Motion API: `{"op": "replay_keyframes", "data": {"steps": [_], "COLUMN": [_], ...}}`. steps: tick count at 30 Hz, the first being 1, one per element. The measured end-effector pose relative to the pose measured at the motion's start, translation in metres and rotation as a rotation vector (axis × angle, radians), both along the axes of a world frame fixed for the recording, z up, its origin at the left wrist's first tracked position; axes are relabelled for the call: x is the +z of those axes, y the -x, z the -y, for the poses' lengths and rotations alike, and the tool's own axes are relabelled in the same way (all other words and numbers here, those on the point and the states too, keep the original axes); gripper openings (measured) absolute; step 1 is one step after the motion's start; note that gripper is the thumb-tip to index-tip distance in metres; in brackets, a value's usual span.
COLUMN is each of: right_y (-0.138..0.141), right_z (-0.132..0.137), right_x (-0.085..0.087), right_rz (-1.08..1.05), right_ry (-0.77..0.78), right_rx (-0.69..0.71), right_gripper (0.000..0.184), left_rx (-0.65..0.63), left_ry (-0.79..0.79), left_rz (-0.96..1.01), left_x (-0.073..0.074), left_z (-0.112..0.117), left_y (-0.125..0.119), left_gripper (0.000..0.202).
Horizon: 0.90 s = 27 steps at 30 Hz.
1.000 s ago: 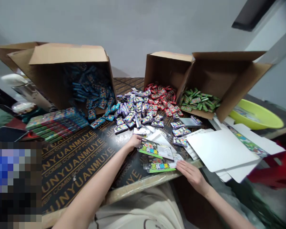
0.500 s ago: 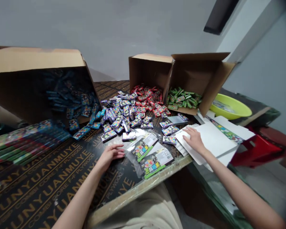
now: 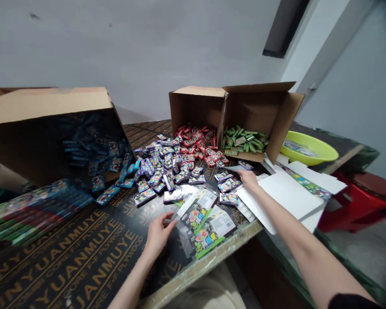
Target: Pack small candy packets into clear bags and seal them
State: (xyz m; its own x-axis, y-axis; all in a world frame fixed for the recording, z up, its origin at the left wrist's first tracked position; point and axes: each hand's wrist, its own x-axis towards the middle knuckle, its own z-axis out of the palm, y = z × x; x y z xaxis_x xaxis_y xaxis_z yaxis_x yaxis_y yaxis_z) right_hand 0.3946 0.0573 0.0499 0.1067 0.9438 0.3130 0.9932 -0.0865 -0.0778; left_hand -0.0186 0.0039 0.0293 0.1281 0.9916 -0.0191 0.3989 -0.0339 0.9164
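My left hand (image 3: 161, 231) is at the near edge of the table, its thumb and forefinger closed on the side of a clear plastic bag (image 3: 197, 211) with a printed black and green header. A second such printed bag (image 3: 209, 234) lies under and beside it. My right hand (image 3: 249, 180) reaches past the white card sheets; its fingers are bent at the edge of a thin grey flat piece (image 3: 233, 168), the fingertips partly hidden. Small purple printed boxes (image 3: 167, 162) lie heaped beyond both hands, with a few purple boxes (image 3: 228, 185) between the bags and my right hand.
Cartons lie on their sides, holding blue boxes (image 3: 112, 150), red packs (image 3: 196, 137) and green packs (image 3: 246, 140). White card sheets (image 3: 279, 193) overhang the table edge at right. Beyond are a yellow-green basin (image 3: 324, 152) and a red stool (image 3: 344, 206). Stacked long printed boxes (image 3: 35, 210) stand left.
My right hand has moved off the white sheets, forward to the grey flat piece. My left hand has moved right and closed on the bag's side. The view has tilted up slightly.
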Motion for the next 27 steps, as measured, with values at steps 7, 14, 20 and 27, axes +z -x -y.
{"op": "replay_keyframes", "data": {"steps": [7, 14, 20, 27], "right_y": [0.109, 0.247, 0.272, 0.280], "right_z": [0.052, 0.104, 0.115, 0.112], "right_x": [0.063, 0.051, 0.048, 0.072], "right_rz": [-0.937, -1.476, -0.869, -0.867], "right_ry": [-0.445, 0.066, -0.405, 0.035], "right_rx": [0.175, 0.313, 0.411, 0.849], "right_gripper": [0.027, 0.023, 0.051, 0.020], "left_rx": [-0.028, -0.305, -0.186, -0.228], "left_ry": [0.095, 0.641, 0.590, 0.413], "left_rz": [0.349, 1.093, 1.026, 0.843], "left_x": [0.051, 0.073, 0.057, 0.067], "left_z": [0.013, 0.059, 0.100, 0.112], "left_y": [0.009, -0.015, 0.019, 0.038], "left_gripper": [0.053, 0.076, 0.061, 0.066]}}
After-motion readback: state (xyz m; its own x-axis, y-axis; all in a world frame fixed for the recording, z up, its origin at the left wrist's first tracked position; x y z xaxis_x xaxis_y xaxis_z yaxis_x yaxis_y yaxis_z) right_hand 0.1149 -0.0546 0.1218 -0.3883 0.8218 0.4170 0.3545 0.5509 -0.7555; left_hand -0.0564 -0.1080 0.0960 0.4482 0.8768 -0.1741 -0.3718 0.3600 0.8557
